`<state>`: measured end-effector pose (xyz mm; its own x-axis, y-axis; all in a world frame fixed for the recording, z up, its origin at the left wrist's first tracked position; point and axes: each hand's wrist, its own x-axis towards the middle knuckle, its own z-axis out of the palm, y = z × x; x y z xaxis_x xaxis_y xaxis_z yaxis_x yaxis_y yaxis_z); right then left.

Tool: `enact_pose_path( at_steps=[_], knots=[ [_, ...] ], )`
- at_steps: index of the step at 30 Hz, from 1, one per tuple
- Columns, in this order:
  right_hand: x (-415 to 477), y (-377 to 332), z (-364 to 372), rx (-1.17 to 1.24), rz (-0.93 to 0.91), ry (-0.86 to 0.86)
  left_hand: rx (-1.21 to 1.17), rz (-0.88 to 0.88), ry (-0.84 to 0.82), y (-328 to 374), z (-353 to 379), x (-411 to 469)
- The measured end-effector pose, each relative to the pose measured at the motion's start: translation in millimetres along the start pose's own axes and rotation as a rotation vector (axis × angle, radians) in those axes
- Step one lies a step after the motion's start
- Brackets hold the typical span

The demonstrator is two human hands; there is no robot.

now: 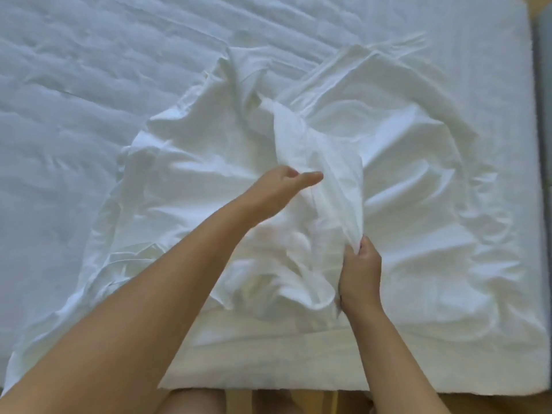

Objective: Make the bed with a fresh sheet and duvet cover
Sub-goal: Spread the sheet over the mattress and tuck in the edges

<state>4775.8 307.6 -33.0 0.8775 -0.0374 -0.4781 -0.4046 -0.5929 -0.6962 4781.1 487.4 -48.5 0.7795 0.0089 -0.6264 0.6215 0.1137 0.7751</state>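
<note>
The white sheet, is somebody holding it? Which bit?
Yes. The right hand pinches a bunched-up fold of the sheet, at the fold's near end. The left hand reaches over the sheet with fingers stretched out, gripping nothing.

The sheet [343,162] lies bunched on the mattress [89,70] — toward its near-right part, left side bare.

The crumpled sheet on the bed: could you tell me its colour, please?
The sheet is plain white, clearest in the head view.
</note>
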Motion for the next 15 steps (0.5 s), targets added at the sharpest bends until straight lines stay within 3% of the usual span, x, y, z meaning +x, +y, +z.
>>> enact_pose_path(
  at_steps=[1, 4, 6, 9, 11, 12, 15],
  knots=[
    [-19.5, 3.6, -4.9, 0.033, 0.004, -0.032, -0.039, -0.022, 0.077, 3.2, 5.9, 13.5],
    [-54.1, 17.7, -16.7, 0.054, 0.116, -0.209, -0.083, -0.056, 0.082, 17.0, 45.7, 38.4],
    [-46.7, 28.6, -29.0, 0.096, 0.200, -0.129, 0.078, 0.038, 0.105, 25.8, 79.0, 42.5],
    [-8.6, 25.3, -63.6, 0.464, 0.239, 0.175, 0.557, 0.243, -0.143, 36.1, 119.8, 26.2],
    [22.5, 15.6, -88.6, 0.617, 0.232, 0.140, 0.826, 0.302, -0.386, 34.4, 138.7, 9.8],
    [38.4, 10.3, -97.9, 0.557, 0.245, 0.084, 0.916, 0.330, -0.474, 32.6, 146.2, 2.4],
    [76.7, -0.9, -105.6, 0.281, 0.257, 0.052, 0.975, 0.303, -0.519, 21.1, 156.5, 2.0]
  ],
)
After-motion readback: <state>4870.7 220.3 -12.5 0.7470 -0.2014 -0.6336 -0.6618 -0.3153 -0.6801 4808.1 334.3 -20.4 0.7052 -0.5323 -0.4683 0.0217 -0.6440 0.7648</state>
